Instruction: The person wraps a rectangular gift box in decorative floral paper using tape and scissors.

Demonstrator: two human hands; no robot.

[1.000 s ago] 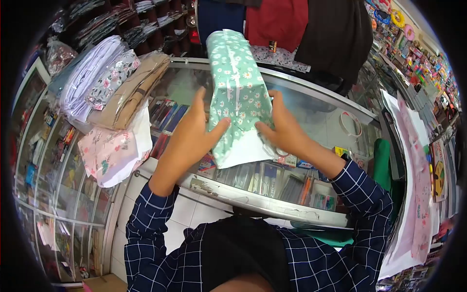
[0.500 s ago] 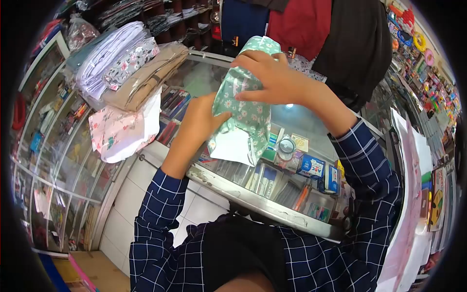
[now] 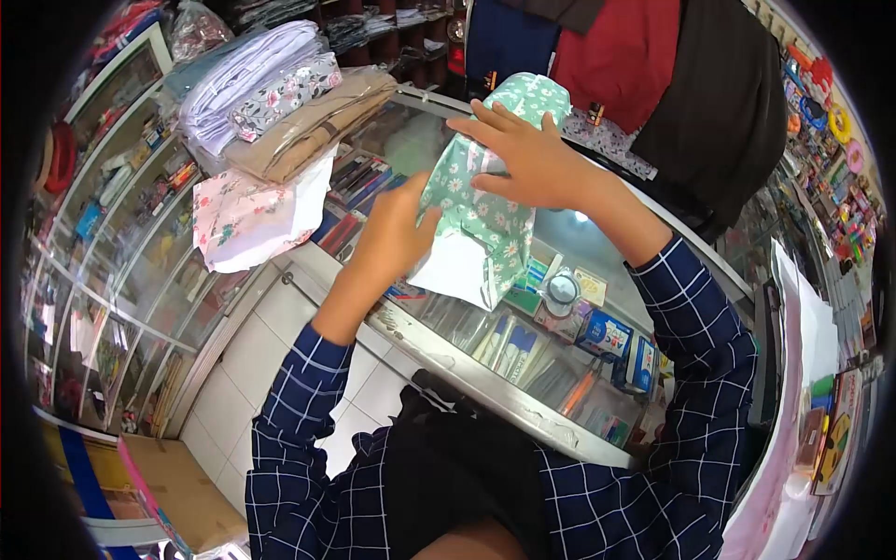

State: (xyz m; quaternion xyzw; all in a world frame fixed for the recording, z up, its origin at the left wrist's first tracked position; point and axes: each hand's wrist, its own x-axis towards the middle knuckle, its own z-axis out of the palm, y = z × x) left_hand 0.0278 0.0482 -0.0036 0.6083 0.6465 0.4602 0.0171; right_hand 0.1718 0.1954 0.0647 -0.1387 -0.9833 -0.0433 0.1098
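On the glass counter lies green daisy-patterned wrapping paper [image 3: 457, 191], folded into a long parcel shape with its white underside showing at the near end. What it encloses, if anything, is hidden. My left hand [image 3: 399, 227] grips its left side, thumb on top and the other fingers partly hidden at the edge. Across the upper part rests my right hand [image 3: 527, 159], fingers spread and flat on the paper.
The glass counter [image 3: 495, 387] holds markers, small boxes and a tape roll [image 3: 562, 288]. Folded clothes [image 3: 322, 126] and pink floral paper [image 3: 252, 219] are at the left. Dark and red garments [image 3: 616, 65] hang behind. White and pink sheets [image 3: 793, 373] stand at the right.
The whole view has shifted slightly, so things appear further right. My right hand's fingers have straightened and spread over the paper. My left hand keeps its grip on the left side.
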